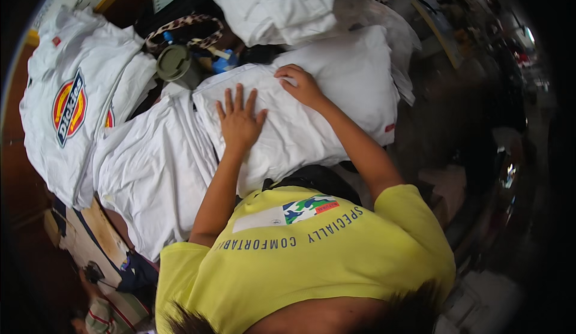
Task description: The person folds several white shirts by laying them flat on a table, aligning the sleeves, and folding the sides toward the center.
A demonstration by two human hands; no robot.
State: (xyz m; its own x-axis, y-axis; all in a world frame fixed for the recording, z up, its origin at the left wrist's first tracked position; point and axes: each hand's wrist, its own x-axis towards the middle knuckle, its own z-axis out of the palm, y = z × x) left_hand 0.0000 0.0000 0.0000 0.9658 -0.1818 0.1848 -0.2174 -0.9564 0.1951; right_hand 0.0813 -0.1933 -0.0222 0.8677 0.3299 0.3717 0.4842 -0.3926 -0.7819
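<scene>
My left hand (pixel 241 127) lies flat with fingers spread on a white folded garment (pixel 288 133) in front of me. Toward the far edge of the same cloth, my right hand (pixel 307 88) rests with fingers loosely bent and the thumb apart from them. No cloth shows gripped in either hand. Some creases run across the garment. Just beyond its right side is a smoother white folded stack (pixel 354 73), with a small red tag (pixel 390 128) at its near right corner.
White T-shirts (pixel 45 118) with a colourful printed emblem lie at the left, beside more loose white cloth (pixel 159 166). A lidded green cup (pixel 175 64) and a leopard-print band (pixel 186 27) sit behind. More white garments (pixel 282 4) are piled at the back. Another person (pixel 117 313) shows at lower left.
</scene>
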